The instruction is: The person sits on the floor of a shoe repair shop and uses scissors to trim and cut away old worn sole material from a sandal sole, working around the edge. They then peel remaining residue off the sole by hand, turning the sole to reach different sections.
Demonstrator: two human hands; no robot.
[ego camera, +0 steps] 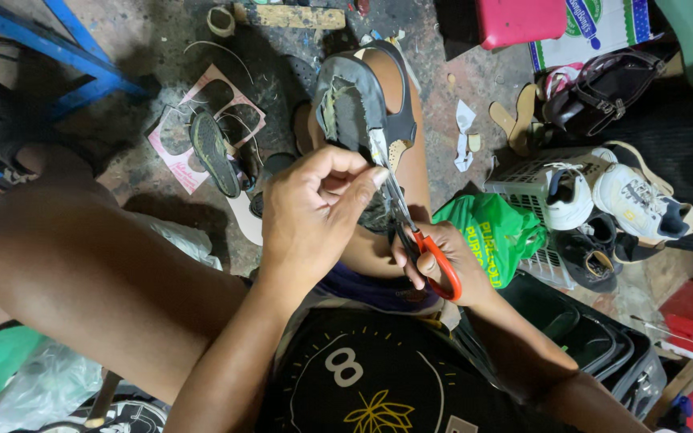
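Partly hidden scissors [411,228] blades, behind fingers [360,188]

shirt [378,385]: black, pale dial-like print, yellow leaf motif at the chest | shorts [370,289]: dark blue-purple | arms: bare, no sleeves showing | legs: bare knees | hands: no gloves, no rings seen

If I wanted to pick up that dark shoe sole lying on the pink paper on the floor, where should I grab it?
Probably pinch the shoe sole across its narrow middle, coming straight down from above. It lies flat on the pink paper, long and slim, with both long edges exposed. A thin cord curves past its right edge, so keep your fingers clear of that.
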